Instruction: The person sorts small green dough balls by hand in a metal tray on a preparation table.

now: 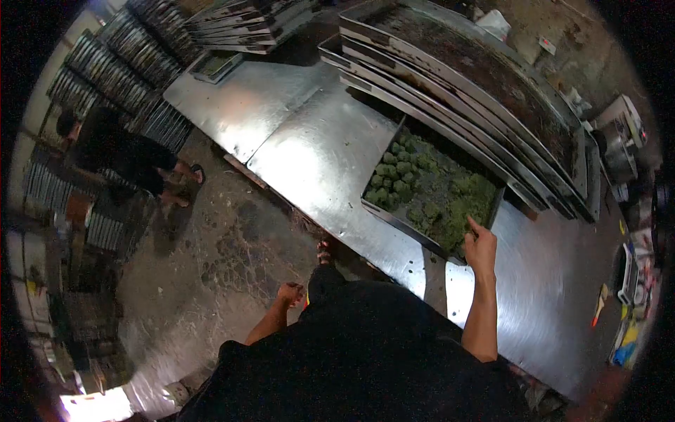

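A metal tray [401, 224] on the steel table holds loose, crumbly green material [460, 204] on its right side and several round green balls [399, 176] on its left. My right hand [480, 246] is over the tray's near right corner, its index finger stretched toward the green material and the other fingers curled. Whether anything lies under those curled fingers is hidden. Down beside my body, away from the table, my left hand [290, 294] hangs over the floor with its fingers curled, and what it holds, if anything, is too small to tell.
Large stacked trays [450, 91] stand behind the green material. More trays [239, 32] and a small tray [214, 67] are at the table's far end. Another person [126, 151] bends beside tray racks [133, 56] at the left. A brush [600, 306] lies at the right.
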The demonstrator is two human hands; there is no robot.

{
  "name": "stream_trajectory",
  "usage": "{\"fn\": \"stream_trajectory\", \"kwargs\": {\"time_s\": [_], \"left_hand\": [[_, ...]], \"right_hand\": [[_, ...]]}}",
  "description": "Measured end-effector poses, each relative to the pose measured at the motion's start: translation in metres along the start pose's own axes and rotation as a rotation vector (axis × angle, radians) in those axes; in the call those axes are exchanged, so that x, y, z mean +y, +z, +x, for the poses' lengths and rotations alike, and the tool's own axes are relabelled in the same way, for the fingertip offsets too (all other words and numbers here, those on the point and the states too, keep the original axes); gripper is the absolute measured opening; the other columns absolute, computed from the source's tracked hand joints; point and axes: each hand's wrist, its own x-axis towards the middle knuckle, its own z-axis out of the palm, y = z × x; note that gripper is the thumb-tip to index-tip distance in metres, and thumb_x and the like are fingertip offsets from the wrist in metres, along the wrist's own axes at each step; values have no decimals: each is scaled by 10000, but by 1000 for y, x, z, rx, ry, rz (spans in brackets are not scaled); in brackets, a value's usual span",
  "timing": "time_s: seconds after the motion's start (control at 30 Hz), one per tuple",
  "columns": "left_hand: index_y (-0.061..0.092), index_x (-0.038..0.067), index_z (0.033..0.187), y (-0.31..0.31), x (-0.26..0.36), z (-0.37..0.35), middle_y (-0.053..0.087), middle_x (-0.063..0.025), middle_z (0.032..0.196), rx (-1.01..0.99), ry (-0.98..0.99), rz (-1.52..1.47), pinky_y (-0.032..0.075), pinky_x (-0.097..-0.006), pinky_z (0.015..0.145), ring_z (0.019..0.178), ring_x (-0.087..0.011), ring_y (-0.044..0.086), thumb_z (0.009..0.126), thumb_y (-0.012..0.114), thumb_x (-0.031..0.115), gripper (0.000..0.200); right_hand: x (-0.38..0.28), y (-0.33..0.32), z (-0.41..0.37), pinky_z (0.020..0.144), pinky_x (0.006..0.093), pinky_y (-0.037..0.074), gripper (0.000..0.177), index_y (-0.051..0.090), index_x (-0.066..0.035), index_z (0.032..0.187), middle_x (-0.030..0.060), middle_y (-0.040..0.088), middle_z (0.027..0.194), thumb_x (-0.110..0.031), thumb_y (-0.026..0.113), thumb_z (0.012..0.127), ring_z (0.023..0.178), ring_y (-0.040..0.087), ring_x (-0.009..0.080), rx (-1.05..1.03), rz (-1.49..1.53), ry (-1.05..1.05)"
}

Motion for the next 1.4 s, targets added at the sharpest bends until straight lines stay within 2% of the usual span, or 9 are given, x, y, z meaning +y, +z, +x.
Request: {"fn": "stream_trajectory", "kwargs": {"time_s": [0.2,0.3,0.37,0.5,0.8,0.97,1.07,1.23,1.4], "left_hand": [[599,101,1080,-9,12,7,628,-71,766,-90,-392,-415,480,-348,551,602,-192,576,875,558,261,263],[593,75,1092,-22,34,-19,634,-86,786,-114,-284,-476,482,-342,555,622,-188,582,876,561,243,276],[597,63,1079,-25,52,-33,634,-88,783,-3,-282,-401,480,-340,552,622,-186,581,880,559,247,274],[601,57,1076,-27,56,-37,636,-89,780,-53,-238,-216,471,-340,537,613,-183,584,888,563,270,287],[560,76,1127,-20,47,-38,626,-66,734,-78,-310,-485,413,-304,467,559,-159,563,882,579,280,319],[576,62,1092,-6,8,-15,617,-58,699,-72,-365,-562,401,-300,424,513,-155,543,877,574,243,281],[595,56,1066,5,-7,1,624,-63,702,-37,-340,-414,409,-309,418,514,-157,553,879,559,239,264],[632,56,997,-19,39,-36,626,-63,677,56,-365,-440,420,-311,418,508,-162,560,870,562,268,256],[637,49,992,-17,14,-22,636,-65,704,-75,-438,-417,448,-312,451,530,-164,568,866,566,278,271]], "right_hand": [[-2,-11,4,724,410,492,351,624,26,1088,254,621,876,-138,634,778,815,618,376,43,-225,-42],[5,-6,7,601,369,481,289,656,49,963,202,623,728,-205,619,831,650,621,304,339,-169,-361],[-40,-20,4,476,309,397,424,633,24,694,98,532,521,-340,560,900,477,526,178,260,176,171],[-22,-1,15,415,260,267,592,445,-79,468,5,373,401,-432,464,943,387,343,104,338,669,341],[-3,-8,16,430,235,304,310,527,-45,1001,71,563,815,-334,572,897,543,414,95,29,1369,471],[-3,-8,15,413,233,276,261,535,-67,891,39,497,709,-326,532,925,509,377,87,-191,1558,570],[12,2,17,410,239,270,300,531,-75,846,23,464,671,-361,511,934,492,367,81,-312,1575,25],[-76,-2,20,414,211,293,319,532,-78,852,4,469,654,-382,492,942,459,390,91,149,1125,369],[-57,7,30,411,207,290,287,527,-79,877,19,508,734,-348,471,957,477,398,80,115,1352,493]]}}
